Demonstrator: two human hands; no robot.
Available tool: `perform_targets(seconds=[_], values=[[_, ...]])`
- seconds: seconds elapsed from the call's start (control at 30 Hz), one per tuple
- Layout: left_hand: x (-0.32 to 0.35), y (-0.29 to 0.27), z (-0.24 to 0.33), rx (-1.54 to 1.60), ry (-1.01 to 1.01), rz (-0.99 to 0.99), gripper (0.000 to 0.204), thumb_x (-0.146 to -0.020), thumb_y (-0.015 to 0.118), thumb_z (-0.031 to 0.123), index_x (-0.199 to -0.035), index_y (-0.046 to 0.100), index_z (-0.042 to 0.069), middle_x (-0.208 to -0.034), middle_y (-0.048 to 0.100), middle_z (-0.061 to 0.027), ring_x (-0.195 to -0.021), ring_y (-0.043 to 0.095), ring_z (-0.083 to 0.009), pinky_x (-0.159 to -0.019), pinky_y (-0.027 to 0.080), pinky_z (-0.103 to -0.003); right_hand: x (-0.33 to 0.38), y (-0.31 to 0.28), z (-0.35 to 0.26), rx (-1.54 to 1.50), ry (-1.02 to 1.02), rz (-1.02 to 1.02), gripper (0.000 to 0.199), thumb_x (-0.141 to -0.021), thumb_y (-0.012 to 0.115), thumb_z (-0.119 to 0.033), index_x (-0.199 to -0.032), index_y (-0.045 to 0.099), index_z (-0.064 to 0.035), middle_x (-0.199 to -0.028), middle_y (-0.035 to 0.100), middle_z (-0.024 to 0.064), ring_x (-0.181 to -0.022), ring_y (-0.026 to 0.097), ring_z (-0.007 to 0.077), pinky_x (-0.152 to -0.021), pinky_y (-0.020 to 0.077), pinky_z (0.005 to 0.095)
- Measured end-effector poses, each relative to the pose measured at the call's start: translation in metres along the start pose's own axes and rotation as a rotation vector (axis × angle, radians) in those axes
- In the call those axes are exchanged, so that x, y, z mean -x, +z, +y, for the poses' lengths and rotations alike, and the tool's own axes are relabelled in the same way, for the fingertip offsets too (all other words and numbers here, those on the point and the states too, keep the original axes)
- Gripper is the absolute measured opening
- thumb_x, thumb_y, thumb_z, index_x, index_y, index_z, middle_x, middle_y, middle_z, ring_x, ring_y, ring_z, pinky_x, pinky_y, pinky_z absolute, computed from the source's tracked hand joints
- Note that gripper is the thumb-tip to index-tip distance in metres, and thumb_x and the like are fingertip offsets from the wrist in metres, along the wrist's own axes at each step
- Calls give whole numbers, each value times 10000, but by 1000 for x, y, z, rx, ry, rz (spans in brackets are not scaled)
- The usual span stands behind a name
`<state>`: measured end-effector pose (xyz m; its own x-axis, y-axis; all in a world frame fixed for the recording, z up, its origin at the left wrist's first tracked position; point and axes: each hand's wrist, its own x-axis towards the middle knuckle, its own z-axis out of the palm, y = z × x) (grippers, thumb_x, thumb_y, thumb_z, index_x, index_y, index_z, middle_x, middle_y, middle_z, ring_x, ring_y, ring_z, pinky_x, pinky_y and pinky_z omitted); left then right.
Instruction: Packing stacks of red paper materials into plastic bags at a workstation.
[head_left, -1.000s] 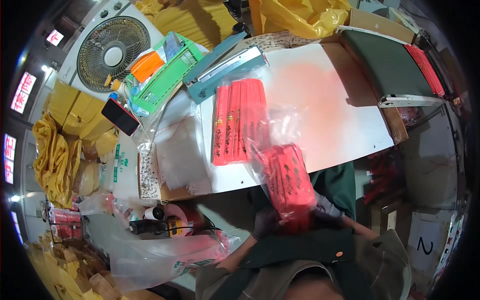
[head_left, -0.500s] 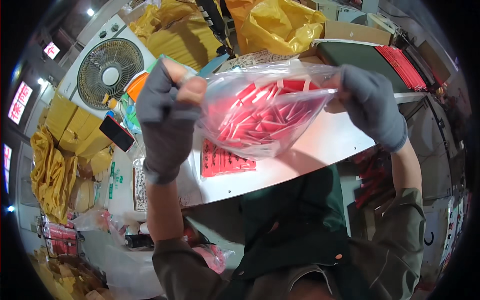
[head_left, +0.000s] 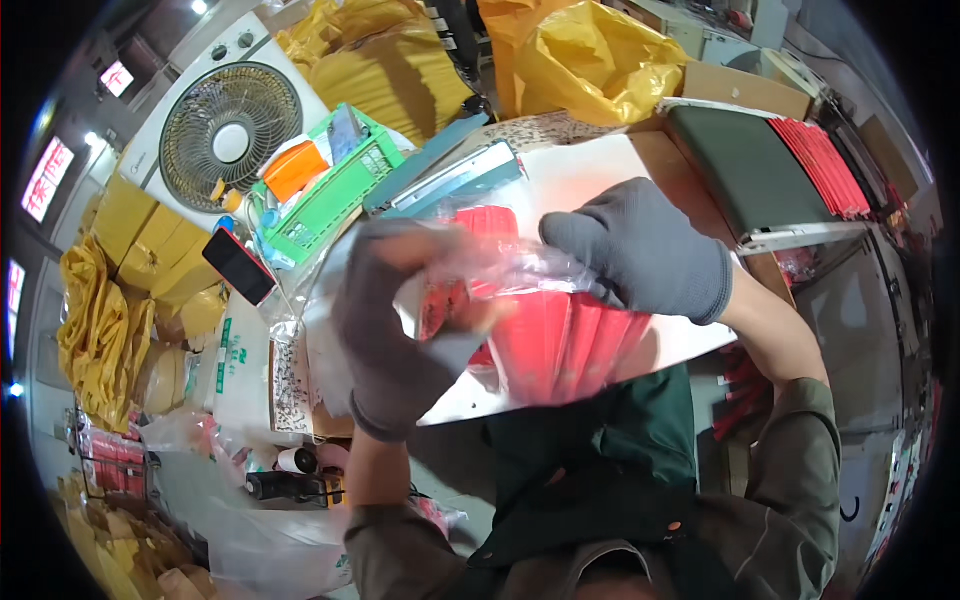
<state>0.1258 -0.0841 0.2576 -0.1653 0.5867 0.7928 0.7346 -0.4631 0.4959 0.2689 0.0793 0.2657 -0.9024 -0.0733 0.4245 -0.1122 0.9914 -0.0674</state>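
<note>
A clear plastic bag [head_left: 575, 350] full of red paper packets hangs over the front of the white table, its mouth drawn together. My right hand [head_left: 650, 250], in a grey fingerless glove, is closed on the gathered plastic at the bag's neck. On the other side of that neck is my left hand [head_left: 385, 330], gloved the same way. Motion smears its fingers, so their grip on the plastic cannot be made out. Red printed packets [head_left: 440, 305] show partly behind the left hand.
A green basket [head_left: 335, 200] and a box fan [head_left: 230, 140] stand at the back left, with a phone [head_left: 238, 267] nearby. Red packets [head_left: 825, 165] lie on a dark green board [head_left: 745, 170] at the right. Yellow sacks [head_left: 600, 60] stand behind the white table [head_left: 690, 345].
The bag's mouth, held stretched wide between both hands before, is now bunched together. My hands have come closer to each other and the bag has tipped lower, toward me.
</note>
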Motion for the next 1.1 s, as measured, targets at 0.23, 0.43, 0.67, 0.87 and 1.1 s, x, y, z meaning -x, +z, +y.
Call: perform_targets(seconds=[0.23,0.43,0.67,0.87,1.1], values=[[51,21,-101,415,-800,-129,371,-801,703,118,-1135,583,9,-1016,643,-57,-909,599,-134,-837,471,-289,-92,123,99,-441,426,395,400,-810,693,-363,-932,538,-14,-592,519,91,-560,535,181,-550,413,307],[52,32,-205,581,-1106,50,382,-781,718,197,-1092,625,-4,-1013,660,-67,-914,620,-141,-807,474,-294,-142,203,210,-157,574,651,814,-719,753,-389,-1390,375,-125,-849,626,117,-730,610,231,-679,472,333],[57,32,-286,555,-1096,299,424,-804,699,244,-1148,608,14,-1075,642,-86,-952,595,-146,-859,460,-297,-135,222,250,-254,527,404,423,-820,623,-409,-1164,554,-173,-1012,593,165,-931,598,365,-784,482,418],[55,24,-287,485,-1030,291,353,-799,708,232,-1054,647,-3,-1012,658,-70,-906,603,-141,-828,462,-300,-136,234,245,-192,572,289,221,-887,552,-366,-957,561,-156,-897,542,138,-828,581,347,-699,471,436],[54,30,-283,531,-937,289,469,-821,684,270,-1193,575,6,-1133,621,-79,-999,585,-185,-922,427,-308,-137,235,249,-142,542,258,291,-891,541,-374,-1003,535,-105,-852,537,192,-828,552,375,-717,442,428]])
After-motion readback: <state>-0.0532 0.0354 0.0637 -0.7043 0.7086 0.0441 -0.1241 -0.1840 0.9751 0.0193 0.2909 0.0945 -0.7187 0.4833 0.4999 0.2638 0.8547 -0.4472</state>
